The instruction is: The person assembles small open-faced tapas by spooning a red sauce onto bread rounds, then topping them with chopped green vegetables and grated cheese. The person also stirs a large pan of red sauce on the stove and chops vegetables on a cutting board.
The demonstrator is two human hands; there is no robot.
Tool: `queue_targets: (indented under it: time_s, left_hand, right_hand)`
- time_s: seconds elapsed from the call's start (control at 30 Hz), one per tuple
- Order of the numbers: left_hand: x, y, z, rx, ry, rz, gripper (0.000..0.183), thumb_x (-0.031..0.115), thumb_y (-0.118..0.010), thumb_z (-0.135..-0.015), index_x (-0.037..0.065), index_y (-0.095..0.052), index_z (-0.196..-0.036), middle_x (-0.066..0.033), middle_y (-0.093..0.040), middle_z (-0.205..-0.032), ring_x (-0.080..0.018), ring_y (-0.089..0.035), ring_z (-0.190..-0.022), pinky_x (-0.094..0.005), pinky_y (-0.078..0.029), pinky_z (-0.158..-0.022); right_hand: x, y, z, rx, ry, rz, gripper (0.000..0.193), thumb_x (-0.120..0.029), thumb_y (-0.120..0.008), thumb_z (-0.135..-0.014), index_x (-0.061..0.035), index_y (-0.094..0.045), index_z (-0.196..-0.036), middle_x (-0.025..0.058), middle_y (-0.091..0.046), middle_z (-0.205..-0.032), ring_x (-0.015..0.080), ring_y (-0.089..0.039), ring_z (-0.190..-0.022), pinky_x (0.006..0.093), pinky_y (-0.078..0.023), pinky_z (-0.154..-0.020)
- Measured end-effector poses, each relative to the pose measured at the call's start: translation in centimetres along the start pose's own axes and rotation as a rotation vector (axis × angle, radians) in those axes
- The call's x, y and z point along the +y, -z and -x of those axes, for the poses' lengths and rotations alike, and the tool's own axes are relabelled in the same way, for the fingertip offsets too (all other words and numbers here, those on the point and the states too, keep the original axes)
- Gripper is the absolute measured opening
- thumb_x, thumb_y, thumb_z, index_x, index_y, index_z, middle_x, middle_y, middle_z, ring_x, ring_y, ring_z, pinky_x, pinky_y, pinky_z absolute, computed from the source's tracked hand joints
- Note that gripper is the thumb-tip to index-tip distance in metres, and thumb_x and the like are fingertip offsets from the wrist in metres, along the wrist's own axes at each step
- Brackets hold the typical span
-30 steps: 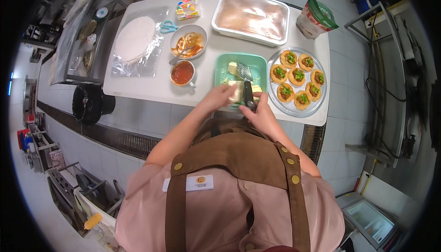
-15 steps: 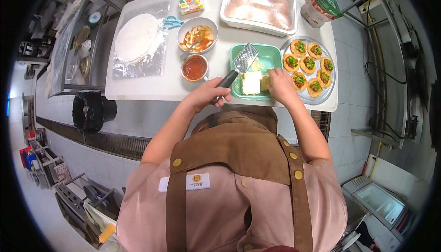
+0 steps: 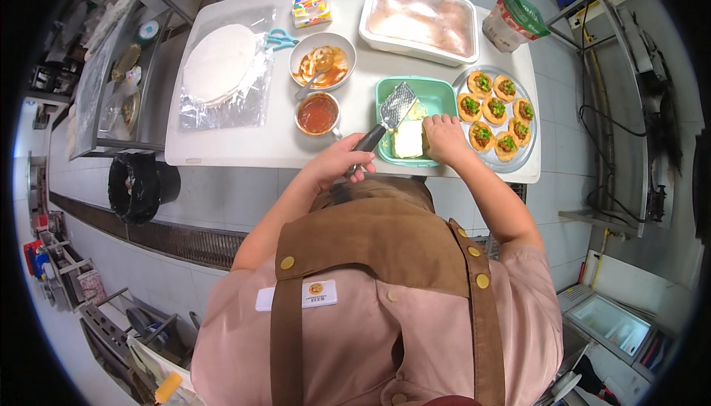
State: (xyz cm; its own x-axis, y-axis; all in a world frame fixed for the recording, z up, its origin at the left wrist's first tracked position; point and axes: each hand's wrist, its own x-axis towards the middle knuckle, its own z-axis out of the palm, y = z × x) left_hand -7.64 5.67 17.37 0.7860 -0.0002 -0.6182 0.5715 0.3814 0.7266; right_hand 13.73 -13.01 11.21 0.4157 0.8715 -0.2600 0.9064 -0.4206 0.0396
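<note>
My left hand (image 3: 342,160) is wrapped round the black handle of a grater (image 3: 398,105). Its perforated metal blade slants over a green plastic container (image 3: 446,94). A pale block of cheese (image 3: 408,142) lies in the container, below the blade, with some shreds (image 3: 416,111) behind it. At the container's right side, my right hand (image 3: 446,139) has its fingers bent round a yellowish piece of cheese beside the block. That piece is mostly hidden by the fingers.
Right of the container stands a round metal tray (image 3: 524,156) of several topped rounds. A cup of red sauce (image 3: 317,114) and a bowl with a spoon (image 3: 348,47) are to the left, near blue scissors (image 3: 281,39) and flat white rounds (image 3: 220,62). A lidded tub (image 3: 419,17) sits behind.
My right hand has drawn slightly closer to the block, covering more of the cheese piece. The grater has shifted slightly right and nearer. The whole view has also shifted a little.
</note>
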Motion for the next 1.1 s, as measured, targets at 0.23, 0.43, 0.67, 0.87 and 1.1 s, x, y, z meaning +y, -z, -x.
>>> queue_targets:
  time_s: [0.23,0.43,0.67,0.87,1.1]
  left_hand:
    - [-0.3,0.3,-0.9,-0.019,-0.005,-0.035,0.035,0.02,-0.061,-0.089,0.009,-0.051,-0.121,-0.0034,-0.063,-0.084,-0.0066,-0.055,-0.062,-0.0206,-0.044,-0.053]
    - [0.4,-1.3,-2.4,-0.058,0.002,-0.027,0.039,0.017,-0.06,-0.09,0.007,-0.049,-0.126,-0.0023,-0.062,-0.079,-0.0043,-0.052,-0.055,-0.0187,-0.043,-0.049]
    - [1.8,-3.2,-3.1,-0.098,0.008,-0.061,0.04,0.018,-0.059,-0.091,0.006,-0.049,-0.127,-0.0028,-0.061,-0.078,-0.0046,-0.05,-0.051,-0.0188,-0.04,-0.047]
    - [2.1,-3.6,-2.7,-0.126,-0.015,-0.073,0.035,0.02,-0.059,-0.091,0.006,-0.052,-0.122,-0.0016,-0.06,-0.077,-0.0045,-0.048,-0.049,-0.0193,-0.035,-0.044]
    - [2.3,-4.1,-3.1,-0.079,-0.008,-0.069,0.033,0.022,-0.058,-0.092,0.007,-0.053,-0.12,0.0006,-0.058,-0.075,-0.0035,-0.046,-0.047,-0.0189,-0.033,-0.043]
  right_hand:
    - [1.4,4.4,0.9,0.152,-0.148,-0.579,0.054,-0.009,-0.066,-0.072,-0.0004,-0.049,-0.122,0.017,-0.06,-0.111,0.0302,-0.057,-0.106,0.0401,-0.046,-0.088]
    - [0.7,5.1,1.6,0.204,-0.243,-1.658,0.055,-0.013,-0.067,-0.082,-0.0023,-0.048,-0.132,0.009,-0.058,-0.115,0.0183,-0.056,-0.107,0.0309,-0.045,-0.092]
    - [-2.2,3.4,1.8,0.557,-0.093,-0.792,0.048,-0.022,-0.07,-0.085,-0.0091,-0.058,-0.129,0.019,-0.054,-0.12,0.0338,-0.051,-0.114,0.0411,-0.04,-0.099]
    - [0.2,3.6,0.5,0.571,-0.311,-0.637,0.04,-0.02,-0.068,-0.085,-0.0161,-0.062,-0.124,0.0221,-0.052,-0.12,0.0395,-0.048,-0.112,0.046,-0.039,-0.097]
    - [-1.3,4.4,2.1,0.555,-0.104,-0.643,0.019,-0.023,-0.065,-0.087,-0.0172,-0.068,-0.105,0.0207,-0.054,-0.112,0.0392,-0.049,-0.105,0.048,-0.039,-0.092]
